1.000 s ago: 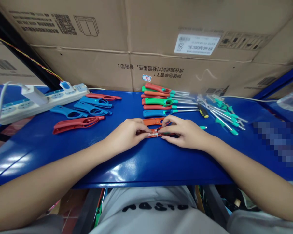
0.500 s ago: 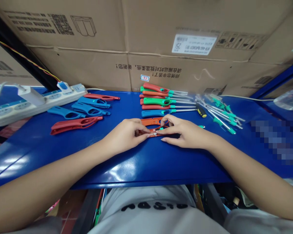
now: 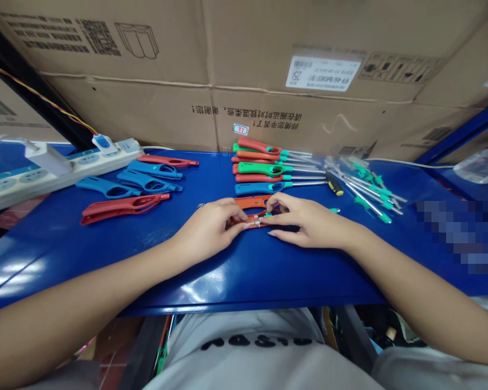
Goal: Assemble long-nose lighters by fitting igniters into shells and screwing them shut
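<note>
1. Left hand [image 3: 213, 225] is pinching the open orange shell [image 3: 254, 224] at its left part; the right hand [image 3: 309, 222] is touching its right part, though whether it is gripping, I cannot tell.
2. That shell is lying mid-width on the worktop [image 3: 195, 284], between far and near edges, its matching half [image 3: 248, 202] resting just beyond.
3. Small parts are showing inside, so fitting seems partway along — closing is apparently remaining. Whole-looking lighters [image 3: 254, 188] are lying towards the far edge; loose casings [image 3: 124, 208] are waiting nearer the left edge.
4. Its long axis is running left-right, roughly parallel to the near edge — fingers are hiding which end is the nozzle's.
</note>
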`<state>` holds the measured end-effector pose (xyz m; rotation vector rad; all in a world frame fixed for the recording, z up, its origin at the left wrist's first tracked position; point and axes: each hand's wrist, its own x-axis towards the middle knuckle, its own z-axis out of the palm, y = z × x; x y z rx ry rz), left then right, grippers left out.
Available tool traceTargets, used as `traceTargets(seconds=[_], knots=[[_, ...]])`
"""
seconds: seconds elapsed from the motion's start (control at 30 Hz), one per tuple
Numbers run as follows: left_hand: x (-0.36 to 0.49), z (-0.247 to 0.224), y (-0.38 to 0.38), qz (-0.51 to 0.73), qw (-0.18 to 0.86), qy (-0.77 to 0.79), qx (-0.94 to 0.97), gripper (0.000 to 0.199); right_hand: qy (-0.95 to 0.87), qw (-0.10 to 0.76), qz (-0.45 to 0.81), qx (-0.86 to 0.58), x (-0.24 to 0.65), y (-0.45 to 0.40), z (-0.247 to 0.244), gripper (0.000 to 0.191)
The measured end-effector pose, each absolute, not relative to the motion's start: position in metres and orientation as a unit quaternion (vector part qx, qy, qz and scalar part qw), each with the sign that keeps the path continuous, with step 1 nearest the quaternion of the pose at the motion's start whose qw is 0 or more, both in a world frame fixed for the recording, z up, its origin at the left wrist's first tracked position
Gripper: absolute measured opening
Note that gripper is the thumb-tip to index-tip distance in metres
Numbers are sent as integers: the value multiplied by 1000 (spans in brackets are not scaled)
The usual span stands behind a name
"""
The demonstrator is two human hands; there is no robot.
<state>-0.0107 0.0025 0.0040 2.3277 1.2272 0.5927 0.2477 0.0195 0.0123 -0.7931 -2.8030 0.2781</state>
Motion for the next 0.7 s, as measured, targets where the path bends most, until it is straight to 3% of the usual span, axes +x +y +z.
traceTargets(seconds=[0.33,0.7], knots=[[-11,4,1,217,226,447,838,7,-948,123,123,-268,244,18,10,32],[-11,2,4,247,242,431,833,11,-971,103,-15,-217,243,20,11,31]])
